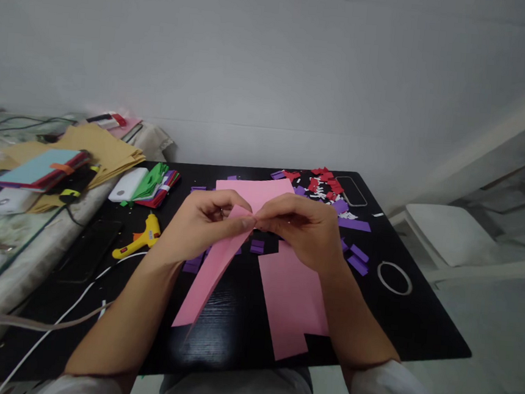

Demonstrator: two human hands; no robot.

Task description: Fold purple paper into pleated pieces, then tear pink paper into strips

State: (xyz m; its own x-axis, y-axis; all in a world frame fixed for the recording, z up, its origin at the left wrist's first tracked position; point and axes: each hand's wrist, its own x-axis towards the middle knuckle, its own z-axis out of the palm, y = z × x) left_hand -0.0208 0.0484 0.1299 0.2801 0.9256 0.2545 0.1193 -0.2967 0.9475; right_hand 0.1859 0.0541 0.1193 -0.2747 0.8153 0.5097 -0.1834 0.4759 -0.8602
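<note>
Above the middle of the black table, my left hand (212,220) pinches a folded strip of pink paper (214,266) between thumb and fingers. My right hand (303,225) pinches the same strip at its upper end, and the fingertips of both hands meet there. The strip slants down toward the near left, its two layers slightly parted at the bottom. More pink paper (293,298) lies on the table below my right hand, partly hidden by that arm. A further pink sheet (254,188) lies behind my hands.
A yellow glue gun (142,238) with a white cord lies left on the black table (227,335). Purple paper pieces (358,259) and red scraps (326,181) are scattered around. At right is a ring (394,278); green paper bundles (152,181) sit at back left.
</note>
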